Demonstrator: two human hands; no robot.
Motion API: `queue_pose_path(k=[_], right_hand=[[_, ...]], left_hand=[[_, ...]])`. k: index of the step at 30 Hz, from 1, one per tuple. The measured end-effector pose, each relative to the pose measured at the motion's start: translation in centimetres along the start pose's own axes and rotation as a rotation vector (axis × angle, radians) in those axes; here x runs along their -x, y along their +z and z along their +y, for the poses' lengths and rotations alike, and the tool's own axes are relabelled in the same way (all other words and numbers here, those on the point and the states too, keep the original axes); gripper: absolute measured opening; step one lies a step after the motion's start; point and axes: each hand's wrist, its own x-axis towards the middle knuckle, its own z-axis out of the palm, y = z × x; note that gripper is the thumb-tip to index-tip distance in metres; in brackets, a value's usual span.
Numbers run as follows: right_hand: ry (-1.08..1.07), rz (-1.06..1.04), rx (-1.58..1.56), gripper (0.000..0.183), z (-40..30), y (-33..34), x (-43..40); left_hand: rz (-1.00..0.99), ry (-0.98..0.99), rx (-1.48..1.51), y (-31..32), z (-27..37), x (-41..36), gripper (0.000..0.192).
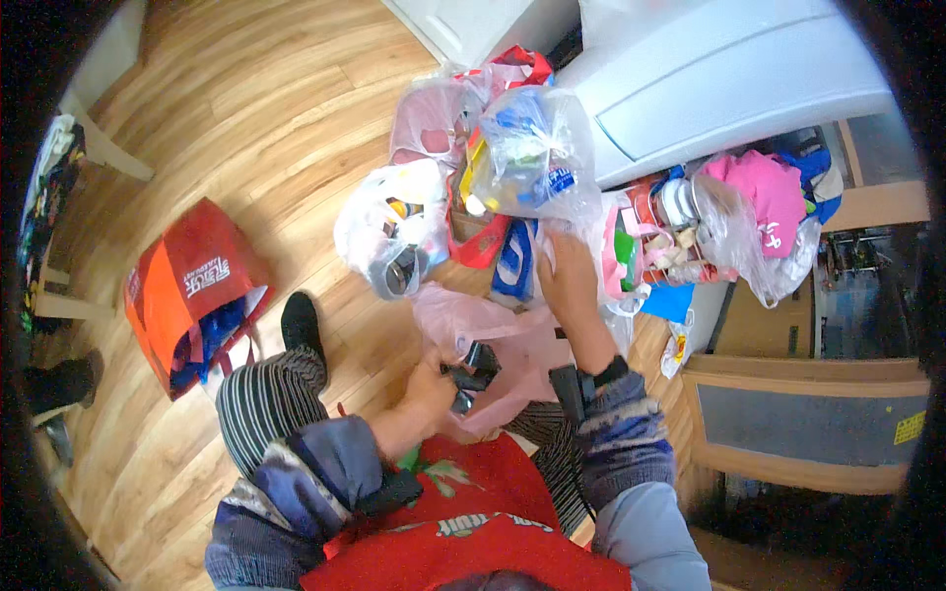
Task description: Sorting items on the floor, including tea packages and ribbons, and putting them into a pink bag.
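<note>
A pink translucent plastic bag [528, 369] lies spread before me, between my legs. My left hand [429, 388] is at its left side, closed around a dark, shiny black object [480, 366] whose kind I cannot make out. My right hand [569, 284] reaches past the bag's far right side, beside a blue and white package [516, 258]. Its fingertips meet thin plastic near a knotted clear bag [539, 159], and whether they grip it is unclear. A white plastic bag [392, 221] with dark round items inside stands to the left.
A red and orange shopping bag [199, 288] with printed writing sits on the wood floor [295, 148]. More filled bags, one with pink cloth [761, 196], line a white cabinet [739, 89]. At right is an open wooden drawer [805, 421]. A red apron [473, 510] covers my lap.
</note>
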Motion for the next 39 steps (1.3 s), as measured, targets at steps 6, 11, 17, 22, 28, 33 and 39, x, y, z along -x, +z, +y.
queue_pose_path(k=[6, 11, 17, 22, 28, 33, 39], right_hand=[[0.198, -0.101, 0.454, 0.045, 1.5, 0.6, -13.5], [0.273, -0.123, 0.707, 0.024, 2.9, 3.8, -15.0], [0.369, -0.116, 0.622, 0.015, 6.1, 4.7, -13.6], [0.365, -0.056, 0.324, 0.021, 9.7, 2.3, -12.1], [0.045, 0.159, 0.182, 0.022, 11.9, -7.1, -10.2], [0.177, 0.132, -0.012, 0.021, 7.9, -14.6, -2.8], [0.122, 0.156, -0.107, 0.016, 2.6, -20.8, 8.3]], left_hand=[[0.014, -0.127, 0.173, 0.1, -0.1, -1.1, 0.022], [0.033, -0.117, 0.249, -0.1, -0.4, -1.7, 0.022], [0.048, -0.028, 0.138, -1.3, -2.2, -2.3, 0.020], [0.023, -0.139, 0.041, -1.8, -0.5, -1.9, 0.019], [0.202, -0.043, -0.095, -2.8, -2.8, -4.4, 0.017], [0.132, -0.031, -0.238, -4.3, -1.3, -3.8, 0.023], [0.081, 0.051, -0.096, -3.8, 0.5, -2.0, 0.023]])
